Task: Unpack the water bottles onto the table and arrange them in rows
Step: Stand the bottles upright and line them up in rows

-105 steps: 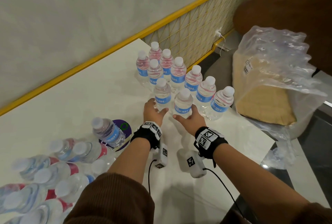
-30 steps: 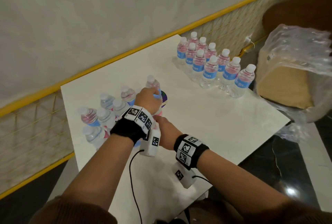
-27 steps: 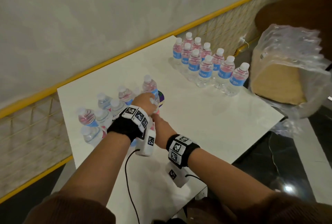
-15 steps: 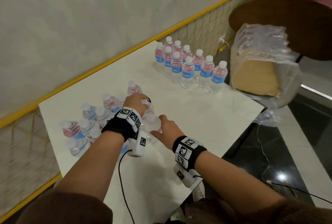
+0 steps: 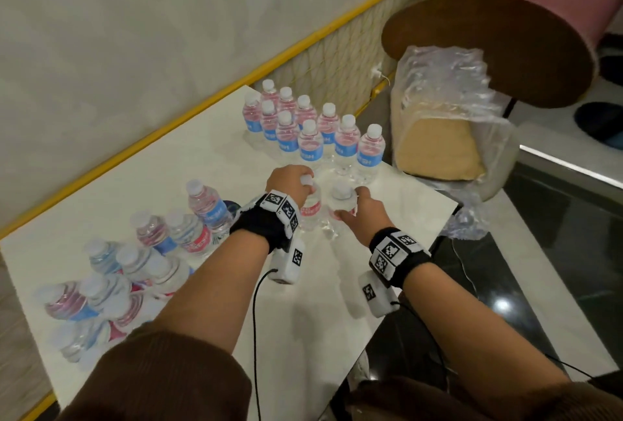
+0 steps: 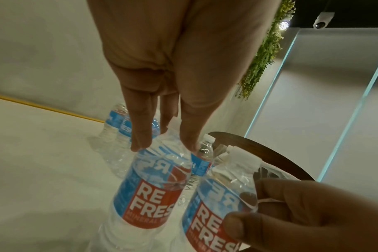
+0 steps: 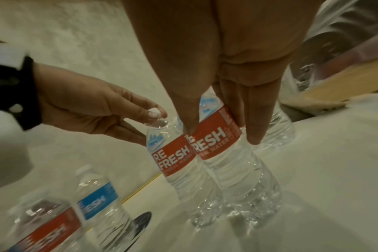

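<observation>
Clear water bottles with red and blue labels stand on the white table (image 5: 209, 164). Several stand in rows (image 5: 305, 130) at the far end. A loose group of bottles (image 5: 141, 265) is crowded at the near left. My left hand (image 5: 298, 184) grips one upright bottle (image 6: 153, 192) round its neck, just under the cap. Beside it my right hand (image 5: 354, 208) grips a second upright bottle (image 7: 220, 141) at its shoulder and label. The two held bottles touch side by side just in front of the rows, their bases at the table top.
A cardboard tray in crumpled clear plastic wrap (image 5: 441, 110) sits on a brown round chair (image 5: 505, 46) past the table's right end. A yellow-edged wall (image 5: 135, 49) runs along the far side. The table's right edge (image 5: 451, 215) is close to my right hand.
Both hands left the loose group at the left, each with a bottle, and carried them right to just in front of the rows.
</observation>
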Motion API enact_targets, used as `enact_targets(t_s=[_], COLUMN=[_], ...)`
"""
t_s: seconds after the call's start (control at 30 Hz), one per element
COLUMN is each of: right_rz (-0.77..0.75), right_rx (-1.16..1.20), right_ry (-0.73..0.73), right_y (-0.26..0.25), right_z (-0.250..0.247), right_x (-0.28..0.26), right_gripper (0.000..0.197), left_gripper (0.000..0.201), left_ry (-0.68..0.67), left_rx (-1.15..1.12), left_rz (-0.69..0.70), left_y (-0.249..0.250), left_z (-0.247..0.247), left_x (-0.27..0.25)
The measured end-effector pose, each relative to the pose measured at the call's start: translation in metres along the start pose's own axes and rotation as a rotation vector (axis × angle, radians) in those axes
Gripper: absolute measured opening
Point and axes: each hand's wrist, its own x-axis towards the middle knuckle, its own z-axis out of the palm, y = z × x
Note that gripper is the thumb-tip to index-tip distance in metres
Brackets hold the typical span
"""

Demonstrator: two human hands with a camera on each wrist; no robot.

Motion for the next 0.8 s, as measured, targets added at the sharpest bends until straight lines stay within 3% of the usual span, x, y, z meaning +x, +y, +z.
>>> enact_targets(t_s=[0.17, 0.43, 0.57, 0.67, 0.8], right_rz=[0.025, -0.082, -0.074, -0.002, 0.029], right_rx=[0.017, 0.088, 0.202, 0.224, 0.29], right_ry=[0.012, 0.034, 0.043, 0.045, 0.103], right_y=[0.011, 0.019, 0.029, 0.036, 0.038], right_z=[-0.02, -0.018, -0.009, 0.001, 0.006], right_x=[0.027, 0.058, 0.065, 0.07, 0.072], right_gripper=[0.054, 0.058, 0.073, 0.084, 0.067], left_gripper=[0.029, 0.041, 0.048, 0.056, 0.071], left_ry=[0.034, 0.126, 0.177, 0.167, 0.165], left_rx=[0.024, -0.015, -0.196, -0.482, -0.567], left_rz=[0.037, 0.036, 0.027, 0.024, 0.015], left_y=[0.02, 0.029, 0.014, 0.006, -0.008], left_z=[0.012, 0.026, 0.05, 0.07, 0.086], left_x=[0.033, 0.065, 0.065, 0.054, 0.054])
